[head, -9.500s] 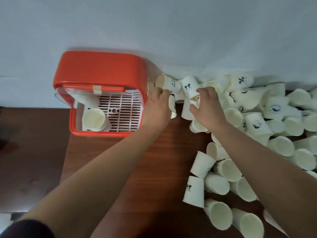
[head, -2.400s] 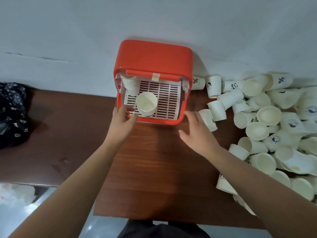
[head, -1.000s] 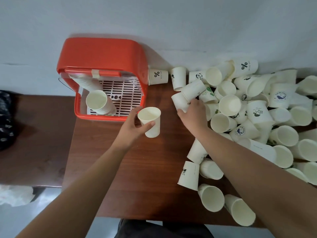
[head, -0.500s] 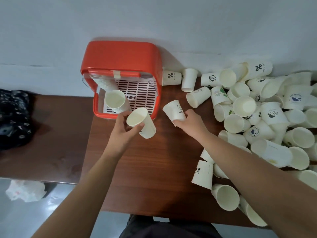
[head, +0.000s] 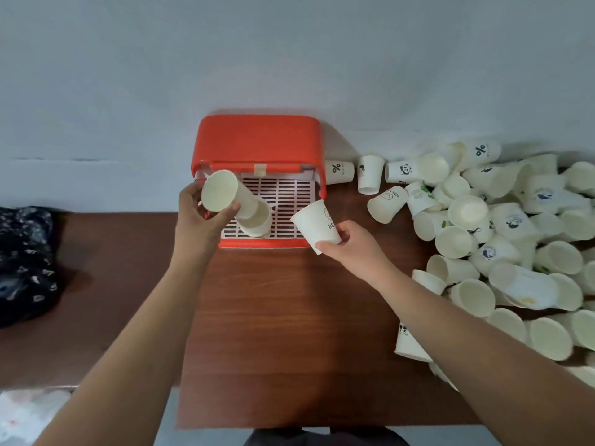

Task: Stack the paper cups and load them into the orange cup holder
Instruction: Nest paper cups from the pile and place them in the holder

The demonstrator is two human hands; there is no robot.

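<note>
Pale wall (head: 289, 59) fills the top half, with the brown desk (head: 289, 317) below it and a dark patterned cloth (head: 25, 262) at far left. A pile of loose paper cups (head: 483, 236) covers the desk's right side, most of them lying on their sides.

We judge these light, thin-walled, easy to dent and a bit slick. They are best taken round the side wall with a soft grip, near the rolled rim where the paper is stiffest. For nesting, base and mouth must line up or the wall buckles.

The orange cup holder (head: 257, 140) sits at the desk's back edge against the wall. Its white slotted tray (head: 289, 194) shows, and a short stack (head: 257, 217) of cups leans inside.

The left forearm (head: 138, 333) and right forearm (head: 467, 333) reach in from the bottom, both bare. The left hand (head: 199, 220) hovers over the holder's front left and holds the left cup (head: 220, 191) tipped with its mouth toward us. The cup's base points at the stack; we cannot tell if they touch. The right hand (head: 357, 249) is at the holder's front right corner with the right cup (head: 317, 223) tilted, mouth up and left.

The left fingers (head: 192, 196) curl round the wall just under the rim, thumb on the near side. The right fingers (head: 343, 235) pinch the base end against the thumb.
</note>
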